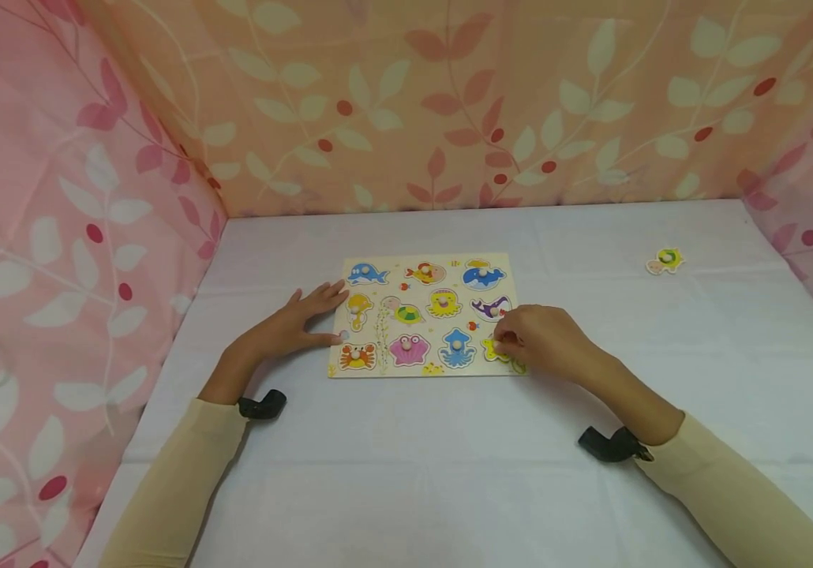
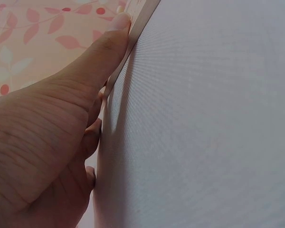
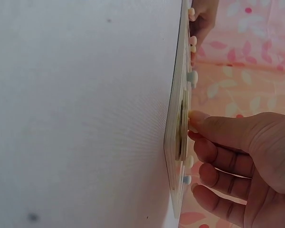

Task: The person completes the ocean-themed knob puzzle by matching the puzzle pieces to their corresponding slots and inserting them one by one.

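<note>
A wooden peg puzzle board (image 1: 435, 374) with sea animals lies flat on the white table. At its lower right corner my right hand (image 1: 545, 339) pinches a yellow starfish-like puzzle piece (image 1: 493, 351), partly hidden by the fingers. From the side, in the right wrist view, this piece (image 3: 184, 137) stands slightly proud of the board's surface. My left hand (image 1: 293, 322) rests at the board's left edge, fingers spread and thumb tip on the rim near the crab piece (image 1: 357, 356). In the left wrist view the thumb (image 2: 102, 52) touches the board's edge.
Apart from the board, a turtle piece (image 1: 665, 261) lies at the back right of the table. The board's turtle spot (image 1: 406, 313) shows a printed turtle without a knob. Other knobbed pieces, such as the squid (image 1: 457, 349), sit on the board. Floral cloth (image 1: 406, 102) hangs behind.
</note>
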The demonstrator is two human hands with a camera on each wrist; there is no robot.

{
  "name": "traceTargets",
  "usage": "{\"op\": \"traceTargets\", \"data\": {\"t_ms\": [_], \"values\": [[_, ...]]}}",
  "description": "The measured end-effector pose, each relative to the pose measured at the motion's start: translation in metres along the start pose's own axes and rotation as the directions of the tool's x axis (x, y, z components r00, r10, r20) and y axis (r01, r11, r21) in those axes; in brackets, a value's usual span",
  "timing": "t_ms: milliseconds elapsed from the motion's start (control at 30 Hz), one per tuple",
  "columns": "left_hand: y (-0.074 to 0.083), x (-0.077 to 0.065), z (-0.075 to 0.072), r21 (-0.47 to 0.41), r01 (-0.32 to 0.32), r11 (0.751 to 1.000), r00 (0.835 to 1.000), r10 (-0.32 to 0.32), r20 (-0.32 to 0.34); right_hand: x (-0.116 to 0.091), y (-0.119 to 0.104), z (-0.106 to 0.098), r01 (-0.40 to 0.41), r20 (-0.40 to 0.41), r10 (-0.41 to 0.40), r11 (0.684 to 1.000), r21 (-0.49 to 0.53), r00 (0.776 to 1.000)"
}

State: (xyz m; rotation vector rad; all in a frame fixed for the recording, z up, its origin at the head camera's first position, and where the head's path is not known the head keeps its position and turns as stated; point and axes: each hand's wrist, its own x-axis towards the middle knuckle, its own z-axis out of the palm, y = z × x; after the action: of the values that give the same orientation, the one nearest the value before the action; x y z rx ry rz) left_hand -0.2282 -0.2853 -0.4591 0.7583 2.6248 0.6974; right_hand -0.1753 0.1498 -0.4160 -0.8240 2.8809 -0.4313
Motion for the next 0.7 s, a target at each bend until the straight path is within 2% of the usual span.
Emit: {"op": "traceTargets", "data": {"t_ms": [267,700], "values": [[0.0042,-0.0014,-0.0012,-0.007,0.007,1.000,1.000,-0.007,0.006,-0.0001,0.0002,0.0016,-0.012,0.003,0.012,1.000,-0.006,1.000],[0.0003,-0.0001,0.0011,-0.005,-0.006,1.000,1.000,0.006,-0.003,-0.0001,-0.0003,0.0001,-0.041,0.014,0.040,0.999,0.022,0.999]]}}
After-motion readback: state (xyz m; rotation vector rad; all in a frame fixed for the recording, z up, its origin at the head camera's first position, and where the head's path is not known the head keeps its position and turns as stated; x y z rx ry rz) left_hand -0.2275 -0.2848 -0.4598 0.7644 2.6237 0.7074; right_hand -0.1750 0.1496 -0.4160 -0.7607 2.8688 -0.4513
